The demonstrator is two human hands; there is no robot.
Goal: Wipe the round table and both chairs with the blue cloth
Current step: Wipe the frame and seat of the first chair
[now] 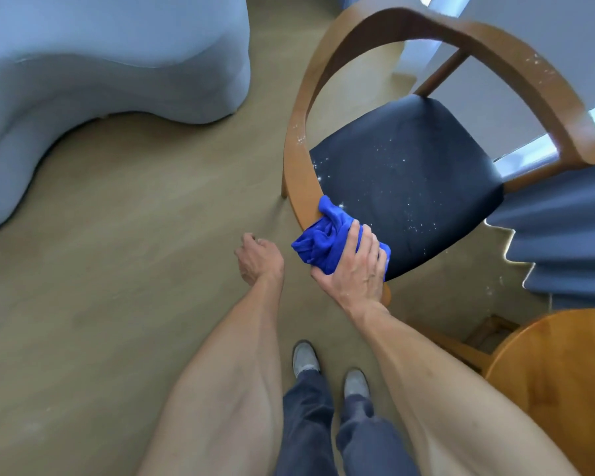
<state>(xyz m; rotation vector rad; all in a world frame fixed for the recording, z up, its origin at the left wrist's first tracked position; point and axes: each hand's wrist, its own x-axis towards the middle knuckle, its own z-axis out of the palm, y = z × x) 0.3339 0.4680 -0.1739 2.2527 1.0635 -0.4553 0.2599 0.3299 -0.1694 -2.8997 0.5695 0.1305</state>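
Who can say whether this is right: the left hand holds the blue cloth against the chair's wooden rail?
No. In the head view the right hand holds the blue cloth against the chair's wooden rail; the left hand is loosely curled and holds nothing.

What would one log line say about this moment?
right hand: grips blue cloth on chair armrest | left hand: holds nothing | chair seat: white specks
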